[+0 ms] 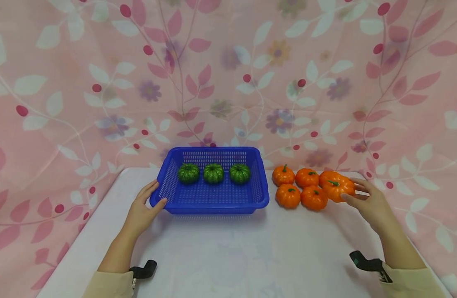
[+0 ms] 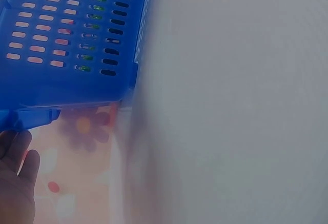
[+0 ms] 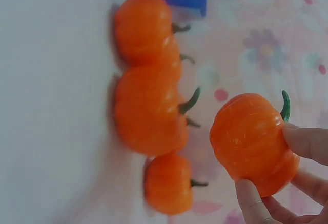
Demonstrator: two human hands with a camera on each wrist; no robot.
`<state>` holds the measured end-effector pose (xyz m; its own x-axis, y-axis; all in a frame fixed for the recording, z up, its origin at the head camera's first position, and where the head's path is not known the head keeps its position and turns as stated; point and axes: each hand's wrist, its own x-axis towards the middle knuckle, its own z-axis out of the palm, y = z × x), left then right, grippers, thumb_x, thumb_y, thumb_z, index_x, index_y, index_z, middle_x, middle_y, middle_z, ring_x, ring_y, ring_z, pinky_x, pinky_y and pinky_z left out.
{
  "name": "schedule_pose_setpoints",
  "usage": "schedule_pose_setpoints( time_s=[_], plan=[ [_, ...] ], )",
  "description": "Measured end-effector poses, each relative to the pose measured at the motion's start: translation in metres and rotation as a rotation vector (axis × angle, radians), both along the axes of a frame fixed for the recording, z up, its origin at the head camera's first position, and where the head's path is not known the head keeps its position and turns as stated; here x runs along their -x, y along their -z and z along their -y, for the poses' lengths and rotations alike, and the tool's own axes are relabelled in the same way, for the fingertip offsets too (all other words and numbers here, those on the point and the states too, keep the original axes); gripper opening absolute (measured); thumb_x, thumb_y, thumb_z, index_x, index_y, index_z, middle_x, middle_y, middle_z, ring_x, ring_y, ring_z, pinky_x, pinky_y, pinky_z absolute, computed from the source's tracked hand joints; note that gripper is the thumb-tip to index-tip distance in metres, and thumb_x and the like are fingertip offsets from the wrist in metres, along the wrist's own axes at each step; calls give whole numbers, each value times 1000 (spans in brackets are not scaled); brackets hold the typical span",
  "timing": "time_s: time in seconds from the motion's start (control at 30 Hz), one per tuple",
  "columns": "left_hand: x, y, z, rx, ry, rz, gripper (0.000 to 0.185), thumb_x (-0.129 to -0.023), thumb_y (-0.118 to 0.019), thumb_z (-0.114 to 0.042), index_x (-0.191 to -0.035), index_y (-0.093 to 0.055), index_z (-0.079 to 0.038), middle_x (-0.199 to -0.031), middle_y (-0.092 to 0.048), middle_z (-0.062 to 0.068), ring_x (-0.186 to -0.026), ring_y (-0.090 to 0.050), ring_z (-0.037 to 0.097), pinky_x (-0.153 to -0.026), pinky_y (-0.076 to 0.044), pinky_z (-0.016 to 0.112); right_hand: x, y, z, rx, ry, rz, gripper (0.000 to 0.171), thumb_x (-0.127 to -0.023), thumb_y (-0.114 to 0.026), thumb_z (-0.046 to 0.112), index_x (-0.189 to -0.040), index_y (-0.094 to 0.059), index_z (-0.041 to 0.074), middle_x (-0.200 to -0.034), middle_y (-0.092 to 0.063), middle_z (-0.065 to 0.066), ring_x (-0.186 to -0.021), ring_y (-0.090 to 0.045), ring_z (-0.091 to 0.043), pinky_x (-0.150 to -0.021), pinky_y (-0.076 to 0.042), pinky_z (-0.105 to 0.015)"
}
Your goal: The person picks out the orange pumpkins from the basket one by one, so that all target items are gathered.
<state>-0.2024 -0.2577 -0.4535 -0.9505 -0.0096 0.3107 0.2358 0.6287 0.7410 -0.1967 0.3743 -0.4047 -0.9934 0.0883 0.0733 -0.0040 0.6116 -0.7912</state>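
Note:
My right hand (image 1: 374, 207) holds a small orange pumpkin (image 3: 251, 139) by its side, thumb near the green stem and fingers around the body. The right wrist view shows this pumpkin raised off the table, apart from the others. Several more orange pumpkins (image 1: 288, 196) stand in two rows on the table to its left. My left hand (image 1: 140, 213) touches the front left corner of a blue plastic basket (image 1: 213, 205), its fingers fairly straight along the rim. Inside, three green pumpkins (image 1: 213, 174) sit in a row toward the back.
A white cloth covers the table (image 1: 221, 252). Right behind the table hangs a pink floral curtain (image 1: 228, 82). Each wrist carries a black camera mount (image 1: 366, 263).

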Motion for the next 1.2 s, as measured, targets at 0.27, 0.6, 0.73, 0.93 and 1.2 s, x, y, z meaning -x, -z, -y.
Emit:
schedule_pose_setpoints(
  time_s=[0.27, 0.6, 0.73, 0.93, 1.2],
  plan=[
    [-1, -2, -1, 7, -2, 16, 67, -94, -71, -24, -150, -42, 1, -160, -34, 11, -147, -26, 41, -113, -25, 66, 0, 23, -22, 140, 31, 105, 78, -100, -63, 27, -152, -21, -12, -145, -26, -44, -88, -62, 1, -75, -59, -22],
    [-1, 1, 0, 15, -1, 8, 68, -94, -71, -25, -150, -42, 2, -160, -34, 12, -147, -26, 41, -113, -26, 65, 11, 44, -38, 226, 69, 273, 81, -101, -60, 29, -154, -13, -11, -149, -20, -43, -89, -58, -2, -84, -58, -31],
    [0, 1, 0, 12, -3, -1, 68, -94, -72, -25, -150, -42, 2, -160, -34, 11, -146, -27, 41, -112, -26, 66, 14, 51, -40, 312, 51, 308, 81, -102, -58, 28, -154, -9, -10, -150, -15, -43, -85, -58, 5, -86, -57, -32],
    [1, 2, 0, 6, 0, -8, 69, -94, -72, -26, -149, -42, 2, -159, -34, 11, -146, -27, 41, -112, -27, 66, 17, 55, -40, 369, 51, 327, 77, -104, -54, 23, -154, -6, -10, -150, -14, -43, -83, -57, 6, -85, -57, -28],
    [0, 3, 1, 1, 0, 5, 70, -94, -72, -28, -150, -42, 1, -160, -33, 11, -147, -26, 41, -112, -26, 67, 19, 55, -41, 365, 34, 374, 76, -106, -50, 25, -155, -3, -8, -155, -7, -41, -89, -53, 5, -93, -54, -30]
  ],
)
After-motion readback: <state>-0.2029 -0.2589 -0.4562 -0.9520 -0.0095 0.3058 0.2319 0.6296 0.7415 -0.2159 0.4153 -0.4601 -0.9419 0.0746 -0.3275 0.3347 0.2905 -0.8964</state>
